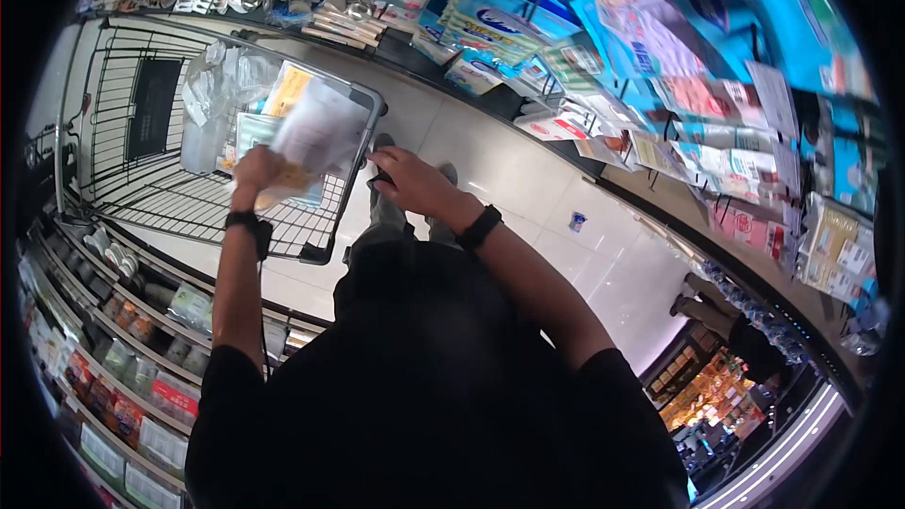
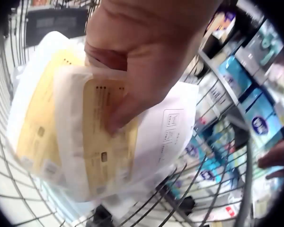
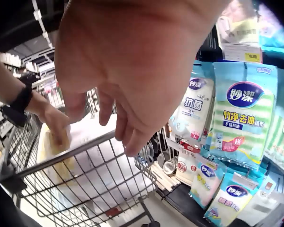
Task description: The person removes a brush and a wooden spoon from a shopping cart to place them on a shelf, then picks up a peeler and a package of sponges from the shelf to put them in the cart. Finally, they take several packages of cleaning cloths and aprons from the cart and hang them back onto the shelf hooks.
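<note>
A wire shopping cart bears clear plastic packaging, and beside that, within the basket or just above its contents, are white packs with yellow panels. The left grip pinches the nearer pack near its top, thumb across its front face; whether its fingers take in the second pack cannot be told. The right grip is slack and holds nothing, loosely bent fingers apart at the cart's rim, contact unclear.
</note>
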{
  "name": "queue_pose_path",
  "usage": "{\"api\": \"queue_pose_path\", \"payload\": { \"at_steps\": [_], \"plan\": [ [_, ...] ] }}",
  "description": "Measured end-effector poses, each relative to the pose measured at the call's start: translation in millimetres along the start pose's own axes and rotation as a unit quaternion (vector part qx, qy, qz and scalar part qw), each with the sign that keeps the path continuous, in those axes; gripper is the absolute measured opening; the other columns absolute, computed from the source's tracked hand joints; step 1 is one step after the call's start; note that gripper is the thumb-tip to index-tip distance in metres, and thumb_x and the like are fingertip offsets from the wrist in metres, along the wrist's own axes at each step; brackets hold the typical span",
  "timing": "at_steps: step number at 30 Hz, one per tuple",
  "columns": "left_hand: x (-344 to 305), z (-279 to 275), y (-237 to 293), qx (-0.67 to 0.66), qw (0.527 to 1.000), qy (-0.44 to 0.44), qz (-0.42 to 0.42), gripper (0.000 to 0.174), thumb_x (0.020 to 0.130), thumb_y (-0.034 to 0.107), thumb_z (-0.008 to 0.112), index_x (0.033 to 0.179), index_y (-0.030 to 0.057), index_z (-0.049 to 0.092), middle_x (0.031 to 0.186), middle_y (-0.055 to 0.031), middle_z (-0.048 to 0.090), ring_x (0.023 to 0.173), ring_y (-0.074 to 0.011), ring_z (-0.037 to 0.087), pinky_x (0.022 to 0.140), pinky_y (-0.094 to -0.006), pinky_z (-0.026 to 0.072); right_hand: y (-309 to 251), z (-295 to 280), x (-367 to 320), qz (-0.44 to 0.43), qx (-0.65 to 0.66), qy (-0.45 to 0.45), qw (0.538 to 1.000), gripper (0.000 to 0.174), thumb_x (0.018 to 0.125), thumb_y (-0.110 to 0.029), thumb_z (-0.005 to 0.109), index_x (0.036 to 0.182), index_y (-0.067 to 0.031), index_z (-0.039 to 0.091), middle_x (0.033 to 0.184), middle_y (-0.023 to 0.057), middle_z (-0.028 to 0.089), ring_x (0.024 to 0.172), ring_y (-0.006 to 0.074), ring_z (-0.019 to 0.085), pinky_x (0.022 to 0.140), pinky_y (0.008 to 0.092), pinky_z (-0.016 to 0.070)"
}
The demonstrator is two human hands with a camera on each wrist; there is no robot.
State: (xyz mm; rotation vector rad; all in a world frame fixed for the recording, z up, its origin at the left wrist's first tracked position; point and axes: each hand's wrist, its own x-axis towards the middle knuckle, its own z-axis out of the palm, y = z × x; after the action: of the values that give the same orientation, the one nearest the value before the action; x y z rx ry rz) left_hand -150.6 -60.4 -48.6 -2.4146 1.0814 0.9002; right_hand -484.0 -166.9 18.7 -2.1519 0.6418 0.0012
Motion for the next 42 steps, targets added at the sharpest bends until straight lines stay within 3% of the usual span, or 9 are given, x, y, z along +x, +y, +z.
{"api": "queue_pose_path", "payload": {
  "at_steps": [4, 10, 14, 21, 24, 26, 30, 36, 42],
  "plan": [
    [-96.3, -68.4, -7.5, -0.049, 0.973, 0.222, 0.048, 0.030, 0.082, 0.017, 0.064, 0.111, 0.0145, 0.070, 0.094, -0.0182, 0.070, 0.080, -0.0374, 0.068, 0.069, -0.0465, 0.0530, -2.0, -36.2, -18.6, 0.016, 0.257, -0.073, 0.963, 0.064, 0.088, -0.034, 0.069, 0.135, 0.0032, 0.046, 0.141, 0.0211, 0.045, 0.127, 0.0358, 0.048, 0.099, 0.0409, 0.0464],
    [-252.7, -89.9, 169.5, -0.088, 0.874, 0.455, 0.142, 0.050, 0.079, -0.006, 0.054, 0.123, 0.0155, 0.066, 0.106, -0.0109, 0.071, 0.083, -0.0297, 0.069, 0.068, -0.0374, 0.0537, -42.3, -69.8, -60.3, -0.024, 0.552, -0.011, 0.833, 0.093, 0.086, -0.039, 0.075, 0.149, 0.0032, 0.022, 0.150, 0.0228, 0.032, 0.136, 0.0309, 0.038, 0.103, 0.0387, 0.0435],
    [-324.4, -54.0, 284.3, -0.156, 0.833, 0.370, 0.380, 0.061, 0.075, 0.003, 0.063, 0.132, -0.0078, 0.045, 0.129, -0.0319, 0.052, 0.120, -0.0447, 0.052, 0.100, -0.0448, 0.0450, -34.2, -96.9, -110.5, 0.001, 0.729, 0.124, 0.673, 0.052, 0.090, -0.014, 0.070, 0.134, -0.0005, 0.045, 0.129, 0.0076, 0.051, 0.119, 0.0168, 0.049, 0.099, 0.0330, 0.0427],
    [-374.2, -71.9, 293.7, -0.177, 0.807, 0.104, 0.553, 0.053, 0.081, 0.015, 0.073, 0.127, -0.0049, 0.056, 0.141, -0.0241, 0.047, 0.137, -0.0401, 0.038, 0.111, -0.0442, 0.0358, 23.6, -124.2, -199.0, 0.019, 0.676, 0.206, 0.707, 0.039, 0.090, -0.005, 0.065, 0.126, 0.0006, 0.054, 0.117, 0.0057, 0.060, 0.107, 0.0150, 0.057, 0.094, 0.0297, 0.0454],
    [-374.7, -92.7, 282.1, -0.271, 0.809, 0.212, 0.477, 0.056, 0.079, 0.014, 0.075, 0.130, -0.0013, 0.056, 0.144, -0.0199, 0.046, 0.136, -0.0366, 0.042, 0.110, -0.0404, 0.0366, 39.3, -133.9, -233.0, 0.029, 0.681, 0.211, 0.700, 0.039, 0.089, -0.004, 0.065, 0.126, 0.0014, 0.055, 0.116, 0.0069, 0.061, 0.104, 0.0175, 0.059, 0.094, 0.0317, 0.0465],
    [-365.6, -100.2, 282.2, -0.249, 0.816, 0.354, 0.384, 0.071, 0.080, 0.016, 0.077, 0.140, -0.0012, 0.043, 0.147, -0.0204, 0.042, 0.135, -0.0322, 0.043, 0.109, -0.0376, 0.0362, 41.7, -148.2, -255.4, -0.008, 0.536, 0.160, 0.829, 0.042, 0.087, -0.006, 0.068, 0.127, 0.0009, 0.053, 0.114, 0.0073, 0.062, 0.104, 0.0187, 0.059, 0.094, 0.0327, 0.0466],
    [-335.2, -76.1, 280.7, -0.662, 0.658, -0.226, 0.279, 0.064, 0.085, 0.014, 0.075, 0.139, -0.0020, 0.045, 0.132, -0.0151, 0.056, 0.119, -0.0172, 0.054, 0.099, -0.0312, 0.0445, 38.4, -150.9, -268.7, -0.074, 0.462, 0.178, 0.866, 0.048, 0.079, -0.006, 0.075, 0.123, -0.0007, 0.055, 0.112, 0.0075, 0.062, 0.105, 0.0186, 0.058, 0.091, 0.0324, 0.0474],
    [-341.3, -64.9, 298.0, -0.599, 0.743, -0.116, 0.275, 0.031, 0.091, 0.016, 0.070, 0.115, -0.0024, 0.063, 0.104, -0.0063, 0.069, 0.093, -0.0088, 0.064, 0.080, -0.0243, 0.0512, 37.1, -150.6, -285.0, 0.024, 0.571, 0.205, 0.794, 0.051, 0.079, -0.001, 0.070, 0.127, 0.0006, 0.052, 0.118, 0.0049, 0.059, 0.110, 0.0158, 0.056, 0.095, 0.0344, 0.0457],
    [-324.4, -56.7, 286.3, -0.614, 0.724, -0.094, 0.301, 0.050, 0.102, 0.043, 0.047, 0.119, -0.0025, 0.062, 0.101, -0.0024, 0.066, 0.092, -0.0066, 0.059, 0.081, -0.0234, 0.0478, 36.7, -140.7, -287.8, 0.080, 0.581, 0.278, 0.761, 0.028, 0.092, -0.010, 0.063, 0.117, 0.0000, 0.061, 0.105, 0.0032, 0.064, 0.096, 0.0106, 0.059, 0.085, 0.0270, 0.0458]
  ]
}}
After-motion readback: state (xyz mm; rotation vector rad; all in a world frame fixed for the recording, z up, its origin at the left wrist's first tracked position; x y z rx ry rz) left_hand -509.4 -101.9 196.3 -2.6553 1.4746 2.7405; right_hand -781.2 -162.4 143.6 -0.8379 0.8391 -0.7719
